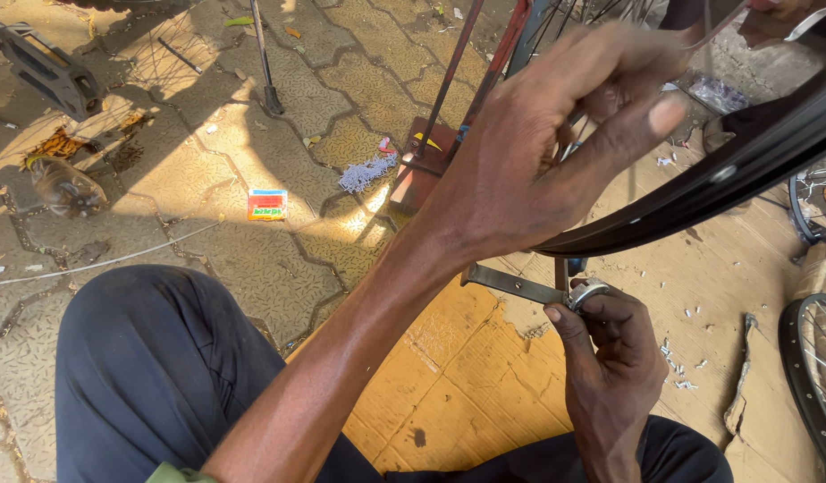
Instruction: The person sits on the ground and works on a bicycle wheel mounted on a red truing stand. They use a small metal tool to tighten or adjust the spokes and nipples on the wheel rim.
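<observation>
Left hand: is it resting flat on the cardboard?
No. The left hand is raised at the black wheel rim, fingers pinching, well above the cardboard.

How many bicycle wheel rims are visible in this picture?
3: one black rim crossing the upper right beside the left hand; one spoked rim at the right edge; one spoked rim at the lower right. Others may lie outside the frame.
</observation>
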